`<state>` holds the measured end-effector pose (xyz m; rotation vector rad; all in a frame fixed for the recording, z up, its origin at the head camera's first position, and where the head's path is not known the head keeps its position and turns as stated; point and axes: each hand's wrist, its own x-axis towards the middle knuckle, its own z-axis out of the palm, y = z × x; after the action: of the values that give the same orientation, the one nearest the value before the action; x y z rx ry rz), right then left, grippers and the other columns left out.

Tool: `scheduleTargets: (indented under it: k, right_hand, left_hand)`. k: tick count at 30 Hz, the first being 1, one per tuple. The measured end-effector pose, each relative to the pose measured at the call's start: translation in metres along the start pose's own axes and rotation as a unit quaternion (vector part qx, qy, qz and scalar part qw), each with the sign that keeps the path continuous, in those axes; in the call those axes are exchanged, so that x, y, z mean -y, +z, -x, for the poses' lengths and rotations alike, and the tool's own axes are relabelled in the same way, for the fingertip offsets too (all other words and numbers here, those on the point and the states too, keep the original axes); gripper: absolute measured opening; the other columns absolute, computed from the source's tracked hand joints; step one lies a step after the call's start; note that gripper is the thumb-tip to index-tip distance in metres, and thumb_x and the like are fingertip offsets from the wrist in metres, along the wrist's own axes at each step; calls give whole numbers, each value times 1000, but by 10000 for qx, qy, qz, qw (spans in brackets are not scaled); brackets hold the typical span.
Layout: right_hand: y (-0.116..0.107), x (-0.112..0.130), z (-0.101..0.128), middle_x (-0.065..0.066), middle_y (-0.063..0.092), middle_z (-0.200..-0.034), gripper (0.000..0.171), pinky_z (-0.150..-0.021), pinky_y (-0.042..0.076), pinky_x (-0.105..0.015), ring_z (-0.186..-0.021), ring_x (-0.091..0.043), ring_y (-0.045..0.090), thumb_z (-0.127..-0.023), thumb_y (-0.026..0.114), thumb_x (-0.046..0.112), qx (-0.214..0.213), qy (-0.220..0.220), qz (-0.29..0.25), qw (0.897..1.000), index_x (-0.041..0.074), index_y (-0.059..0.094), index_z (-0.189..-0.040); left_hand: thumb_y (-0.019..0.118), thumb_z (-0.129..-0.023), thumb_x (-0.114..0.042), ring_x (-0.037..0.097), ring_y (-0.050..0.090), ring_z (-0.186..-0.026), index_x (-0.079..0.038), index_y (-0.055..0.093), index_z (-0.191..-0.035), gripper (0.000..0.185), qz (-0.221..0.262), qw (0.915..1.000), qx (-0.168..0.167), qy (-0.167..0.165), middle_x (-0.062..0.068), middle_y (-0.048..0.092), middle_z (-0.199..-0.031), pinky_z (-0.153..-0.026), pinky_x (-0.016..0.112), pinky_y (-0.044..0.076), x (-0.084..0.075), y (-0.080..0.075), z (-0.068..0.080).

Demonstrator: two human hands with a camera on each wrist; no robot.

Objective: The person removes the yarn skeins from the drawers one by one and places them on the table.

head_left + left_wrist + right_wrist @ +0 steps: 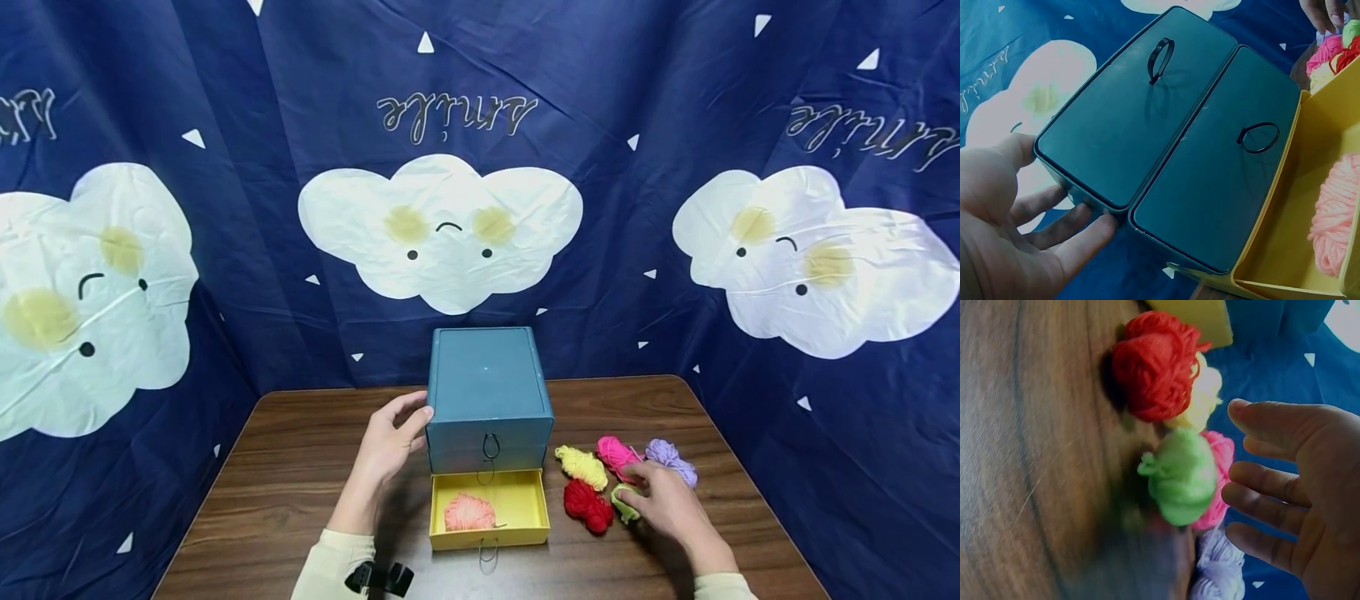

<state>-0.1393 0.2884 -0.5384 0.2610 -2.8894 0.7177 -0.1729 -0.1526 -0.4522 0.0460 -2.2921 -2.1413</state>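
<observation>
A blue box of stacked drawers [487, 375] stands on the table, its yellow bottom drawer [491, 540] pulled out. Inside that drawer lies a ball of peach-pink yarn [469, 512]. My left hand [390, 437] rests on the box's left side, thumb by the front corner and fingers extended along the side wall. Over a green yarn ball [1182, 478] hovers my right hand [663, 497], fingers spread and nothing held. Red [588, 505], yellow [582, 467], bright pink [618, 455] and lilac [672, 462] yarn balls lie around the green one.
Black loop pulls [1161, 59] hang on the blue drawer fronts. The brown wooden table [300, 467] extends left and right of the box. A dark blue cloth [615, 333] with white clouds stands behind and on both sides.
</observation>
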Motion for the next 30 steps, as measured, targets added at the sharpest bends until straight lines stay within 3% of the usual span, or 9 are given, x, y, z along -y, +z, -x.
scheduleTargets:
  k: [14, 18, 25, 30]
  right_hand:
    - [1, 40, -6, 4, 73, -111, 40, -77, 58, -33, -90, -14, 68, -80, 89, 29, -143, -511, -133, 9985, 15, 77, -115]
    - [4, 50, -7, 5, 73, -110, 39, -75, 56, -30, -89, -15, 68, -80, 89, 29, -120, -616, -286, 9976, 17, 77, -115]
    - [7, 65, -11, 4, 74, -108, 35, -86, 58, -39, -100, -17, 67, -80, 89, 26, -57, -895, -387, 9952, 17, 78, -112]
    - [10, 74, -13, 6, 72, -103, 30, -79, 58, -34, -92, -13, 66, -83, 87, 25, 86, -1260, -587, 9902, 19, 77, -110]
  left_hand:
    - [67, -102, -23, 29, 60, -125, -8, 60, -142, 44, 15, 10000, 4, -18, 18, 59, -142, -99, 50, 57, -1, 0, 1]
    - [67, -102, -23, 30, 59, -125, -8, 59, -143, 44, 25, 10000, 11, -29, 18, 59, -143, -99, 51, 57, -1, 0, 1]
    - [67, -102, -23, 28, 60, -123, -7, 60, -142, 44, 39, 10000, 0, 14, 18, 59, -142, -99, 51, 57, 0, -1, 0]
    - [66, -102, -22, 29, 60, -124, -7, 59, -143, 44, 15, 10000, 26, -2, 18, 59, -143, -100, 53, 55, 0, -1, 0]
